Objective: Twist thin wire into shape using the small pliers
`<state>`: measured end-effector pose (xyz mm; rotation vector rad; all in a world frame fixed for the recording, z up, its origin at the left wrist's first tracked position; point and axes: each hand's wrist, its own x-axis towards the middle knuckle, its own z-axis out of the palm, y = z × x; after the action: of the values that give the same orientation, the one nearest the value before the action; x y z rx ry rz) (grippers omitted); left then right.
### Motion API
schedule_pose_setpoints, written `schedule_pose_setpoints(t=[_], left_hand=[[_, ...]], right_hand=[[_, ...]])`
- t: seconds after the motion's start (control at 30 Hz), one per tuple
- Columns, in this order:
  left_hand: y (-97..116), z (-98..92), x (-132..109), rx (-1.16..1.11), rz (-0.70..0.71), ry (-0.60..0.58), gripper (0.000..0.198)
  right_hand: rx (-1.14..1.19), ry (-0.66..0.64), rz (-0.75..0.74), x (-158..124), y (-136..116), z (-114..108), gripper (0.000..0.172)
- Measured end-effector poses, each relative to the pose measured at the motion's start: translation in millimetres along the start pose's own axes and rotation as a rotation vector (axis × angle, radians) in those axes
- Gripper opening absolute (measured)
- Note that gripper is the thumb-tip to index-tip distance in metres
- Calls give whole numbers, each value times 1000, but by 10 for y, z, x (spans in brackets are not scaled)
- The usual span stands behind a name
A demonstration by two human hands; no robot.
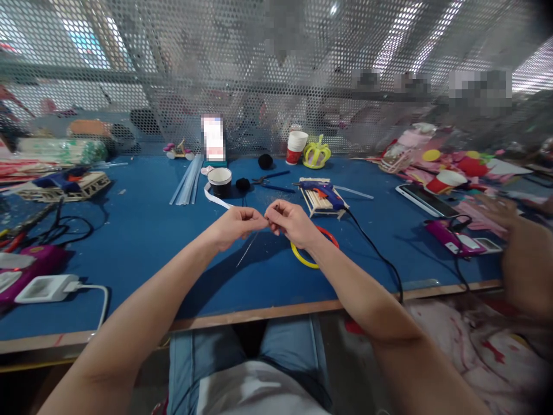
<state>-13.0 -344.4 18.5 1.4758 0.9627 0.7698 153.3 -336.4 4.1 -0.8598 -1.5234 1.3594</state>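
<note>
Where the two hands meet: left hand and right hand come together at the fingertips, over the middle of the worktop.
Left grip: thumb and fingers together; whether clamped on anything cannot be told.
Right grip: likewise together at the tips; any content too small to tell.
Thin strand: just below the fingertips, slanting toward the front edge; which hand has it cannot be told.
White strip: curves from beside the black-and-white cup to behind the left hand.
Front edge: brown rim before the wearer's lap; blue surface shows between it and the hands.
Right forearm: passes over the red-and-yellow ring, limiting room there.
Far side: pliers and blue glue gun, the latter on a stick rack; its black cord reaches the front edge.
Right end: a co-worker's hand, well apart.
</note>
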Motion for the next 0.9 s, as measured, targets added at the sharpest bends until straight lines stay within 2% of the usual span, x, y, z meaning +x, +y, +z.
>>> schedule_pose_setpoints(t=[0.13, 0.37, 0.43, 0.47, 0.6, 0.67, 0.77, 0.9], left_hand=[[-10, 36, 6, 199, 115, 102, 25], [-8, 150, -50, 810, 379, 333, 16], [-12, 142, -50, 785, 375, 321, 18], [-12, 128, -46, 702, 344, 288, 21], [2, 47, -20, 215, 131, 44, 30], [7, 24, -8, 112, 60, -10, 30], [0, 36, 1, 204, 113, 61, 28], [-27, 109, -17, 572, 295, 223, 23]], right_hand=[[-100, 84, -12, 4, 21, -4, 35], [-425, 283, -177, -24, 35, 57, 36], [-434, 287, -206, -30, 24, 65, 34], [-399, 253, -204, -30, 17, 64, 32], [-189, 35, -149, -25, -5, 33, 30], [-166, 11, -133, -23, -7, 17, 31], [-250, 78, -136, -22, -2, 11, 32], [-406, 191, -182, -24, 8, 32, 33]])
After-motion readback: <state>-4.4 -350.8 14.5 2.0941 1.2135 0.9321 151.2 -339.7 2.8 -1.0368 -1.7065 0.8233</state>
